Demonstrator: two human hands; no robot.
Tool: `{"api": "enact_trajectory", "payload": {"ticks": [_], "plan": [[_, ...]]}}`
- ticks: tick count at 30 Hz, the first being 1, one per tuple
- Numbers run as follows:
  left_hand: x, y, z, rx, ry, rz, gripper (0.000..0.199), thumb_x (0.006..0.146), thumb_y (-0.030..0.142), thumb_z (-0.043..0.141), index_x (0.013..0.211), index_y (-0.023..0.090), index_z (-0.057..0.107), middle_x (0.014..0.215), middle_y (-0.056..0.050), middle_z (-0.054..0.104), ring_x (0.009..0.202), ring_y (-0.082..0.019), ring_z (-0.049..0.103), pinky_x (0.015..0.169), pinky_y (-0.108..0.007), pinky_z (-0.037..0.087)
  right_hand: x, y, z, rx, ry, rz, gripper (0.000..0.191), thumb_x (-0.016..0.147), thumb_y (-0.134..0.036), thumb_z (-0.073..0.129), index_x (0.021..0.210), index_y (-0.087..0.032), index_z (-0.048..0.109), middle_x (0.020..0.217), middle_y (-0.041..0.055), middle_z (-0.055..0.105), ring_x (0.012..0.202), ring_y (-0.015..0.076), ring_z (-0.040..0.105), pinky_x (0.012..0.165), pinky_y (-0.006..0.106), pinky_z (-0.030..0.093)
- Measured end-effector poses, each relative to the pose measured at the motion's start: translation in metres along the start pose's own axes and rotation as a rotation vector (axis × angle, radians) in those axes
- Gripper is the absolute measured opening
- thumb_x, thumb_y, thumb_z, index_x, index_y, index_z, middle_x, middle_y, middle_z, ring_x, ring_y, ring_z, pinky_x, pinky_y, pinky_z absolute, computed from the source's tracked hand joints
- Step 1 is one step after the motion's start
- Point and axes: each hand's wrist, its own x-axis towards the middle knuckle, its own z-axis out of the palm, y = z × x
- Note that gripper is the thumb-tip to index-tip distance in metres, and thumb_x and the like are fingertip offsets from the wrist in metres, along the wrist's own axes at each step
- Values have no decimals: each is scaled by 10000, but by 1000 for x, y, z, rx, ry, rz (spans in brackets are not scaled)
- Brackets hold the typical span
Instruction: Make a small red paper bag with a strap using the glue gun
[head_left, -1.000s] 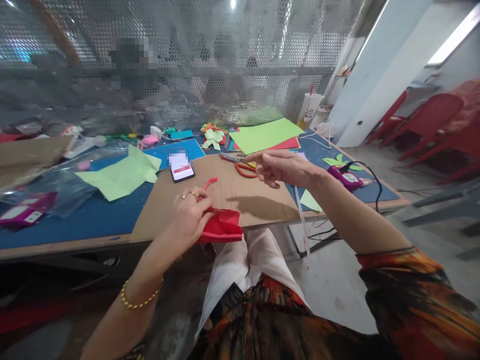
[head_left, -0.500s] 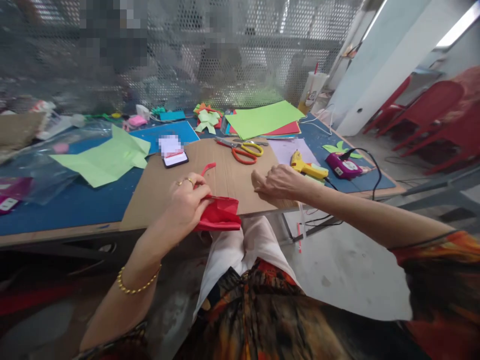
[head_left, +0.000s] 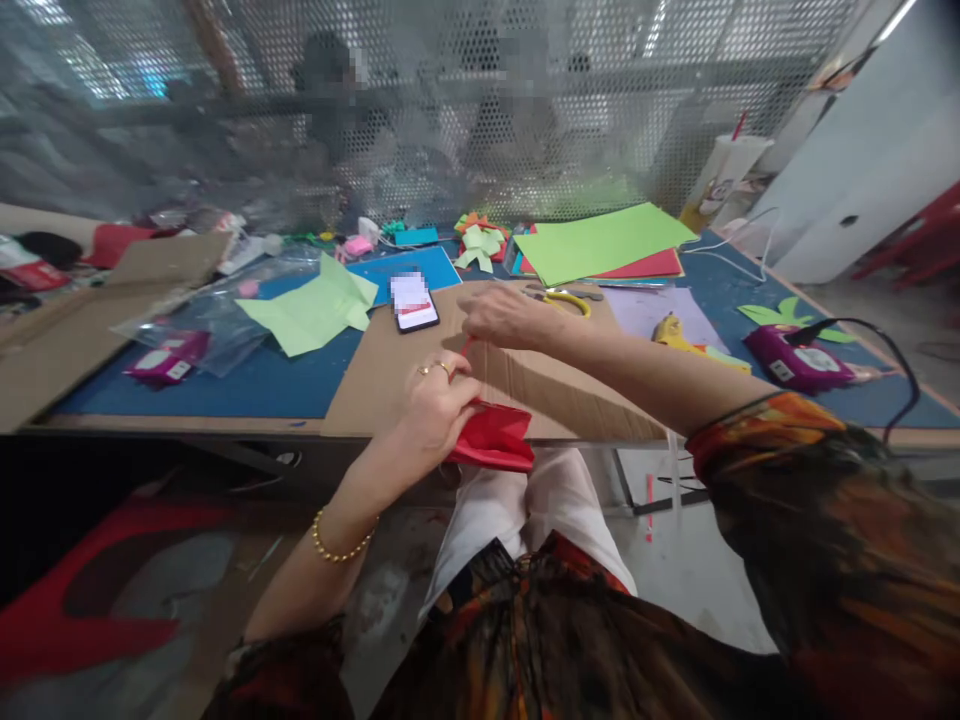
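My left hand, with rings on its fingers, is closed on a folded piece of red paper at the table's front edge. From the top of this hand rises a narrow red paper strip. My right hand reaches across just above and beyond the left, its fingers pinched at the strip's upper end. Both hands are over a brown cardboard sheet. Behind my right hand lie scissors with yellow handles, partly covered by that hand. A phone rests left of it.
Pale green paper and a purple box lie left. A bright green sheet tops a paper stack behind. On the right are a yellow glue gun, a purple device with a cable and a drink cup.
My right hand has moved left and away from me to the red strip, passing in front of the scissors. My left hand still holds the red paper. The view has turned left.
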Motion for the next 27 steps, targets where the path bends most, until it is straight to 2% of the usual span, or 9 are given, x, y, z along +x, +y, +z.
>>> {"api": "enact_trajectory", "payload": {"ticks": [2,5,8,11,14,18,21,24,27], "plan": [[-2,3,0,4,33,5,171,1012,119,579,936,179,721,1216,-148,676,1159,-307,635,971,-465,539,-2,-5,3,-6,9,-29,411,1051,-73,394,1020,-110,801,1099,173,712,812,198,532,687,363,272],[-6,12,-1,67,137,4,176,1009,120,603,894,184,719,1150,-134,659,1080,-290,616,897,-441,517,-25,-13,2,-3,172,20,472,1074,-88,322,989,-125,785,1008,143,691,782,199,503,688,369,282],[-10,29,-3,170,300,-18,188,1004,136,634,852,204,721,1078,-118,651,993,-281,579,808,-432,462,-57,-24,-9,58,326,152,558,1126,-195,249,1005,-178,793,861,105,636,783,219,514,706,381,327],[-15,52,-3,271,427,-47,200,979,115,680,816,227,708,977,-86,640,910,-261,531,756,-418,402,-89,-40,-20,194,369,261,584,1145,-338,241,1104,-243,816,719,71,546,728,233,512,704,398,367],[-19,73,-1,366,482,-23,237,976,75,679,797,229,692,832,-60,614,797,-245,472,698,-417,341,-113,-58,-25,275,388,286,575,1134,-398,269,1159,-295,833,650,54,480,663,241,499,666,409,382],[-21,86,0,414,499,29,261,954,23,671,780,218,675,754,-49,599,746,-239,452,700,-425,330,-126,-80,-24,230,474,324,561,1153,-372,308,1018,-335,851,588,17,444,527,184,383,534,380,283],[-21,87,1,429,522,62,277,929,-1,668,753,212,660,748,-54,603,757,-244,452,709,-415,329,-127,-88,-18,83,727,288,425,1141,-288,462,931,-319,829,552,-22,428,490,140,321,497,367,203],[-20,86,1,457,543,43,302,943,9,644,718,211,638,723,-57,593,752,-250,442,700,-404,311,-124,-90,-8,-124,1023,287,260,1056,-199,654,857,-280,799,561,-45,440,508,106,334,512,342,210],[-20,85,0,493,541,-2,313,958,37,656,699,210,631,711,-55,584,741,-246,437,695,-401,282,-123,-90,0,-151,1092,395,277,1008,-172,677,754,-245,758,608,-29,470,554,104,368,557,323,270]]}}
